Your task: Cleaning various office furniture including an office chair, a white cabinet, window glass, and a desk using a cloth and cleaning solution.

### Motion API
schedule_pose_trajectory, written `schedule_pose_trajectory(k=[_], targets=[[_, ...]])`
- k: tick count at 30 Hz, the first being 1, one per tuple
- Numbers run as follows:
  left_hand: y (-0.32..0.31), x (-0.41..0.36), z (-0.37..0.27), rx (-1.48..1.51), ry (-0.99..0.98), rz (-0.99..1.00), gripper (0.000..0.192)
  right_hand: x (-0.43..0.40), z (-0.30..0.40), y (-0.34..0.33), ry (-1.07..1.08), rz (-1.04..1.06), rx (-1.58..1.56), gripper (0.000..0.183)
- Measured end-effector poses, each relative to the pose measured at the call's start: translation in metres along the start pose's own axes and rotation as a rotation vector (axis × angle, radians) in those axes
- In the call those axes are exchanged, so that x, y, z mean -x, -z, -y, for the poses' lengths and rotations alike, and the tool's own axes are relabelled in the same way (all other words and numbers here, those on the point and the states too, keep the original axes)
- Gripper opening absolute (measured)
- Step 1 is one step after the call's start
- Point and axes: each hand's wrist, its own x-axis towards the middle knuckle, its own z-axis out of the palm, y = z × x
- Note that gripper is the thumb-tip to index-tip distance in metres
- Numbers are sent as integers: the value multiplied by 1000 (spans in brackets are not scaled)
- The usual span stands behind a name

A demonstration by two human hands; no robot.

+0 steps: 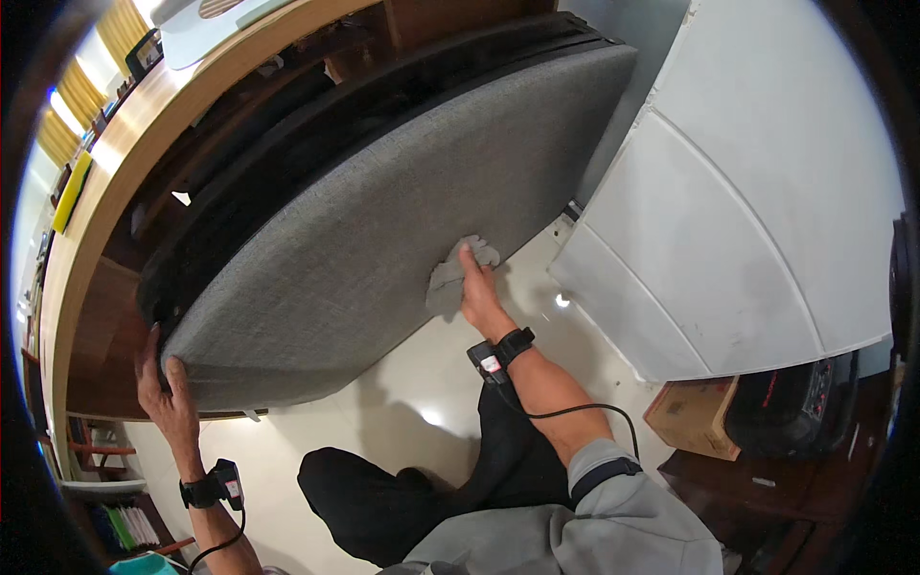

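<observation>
A large grey fabric-covered panel (374,215) stands on its long edge before me, leaning towards a wooden desk. Along its back runs a thick black part (237,187). My left hand (167,388) grips the panel's left end, thumb on the grey face and fingers at the black side. In my right hand (477,291) is a crumpled grey cloth (447,284), pressed to the panel's face near its lower edge. Part of the cloth is hidden under the hand. Both wrists wear black straps with small cabled devices.
The wooden desk top (108,154) curves above the panel. White panelled furniture (726,237) rises at the right. Below it sit a cardboard box (690,417) and a black case (783,410) on dark wooden furniture (747,496). Glossy tiles (402,388) form the floor.
</observation>
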Motion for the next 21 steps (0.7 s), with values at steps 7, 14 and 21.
schedule_pose_trajectory(k=[7, 14, 21], targets=[[0, -3, -3, 20, -18, -30, 48, -22, 14, 30, 93, -169, 70, 42], [-10, -4, -11, 8, -72, -36, 48, -159, 75, 123, 112, -604, 418, 55], [2, -3, -10, -14, -57, -35, 49, -159, 94, 74, 436, -708, 272, 57]])
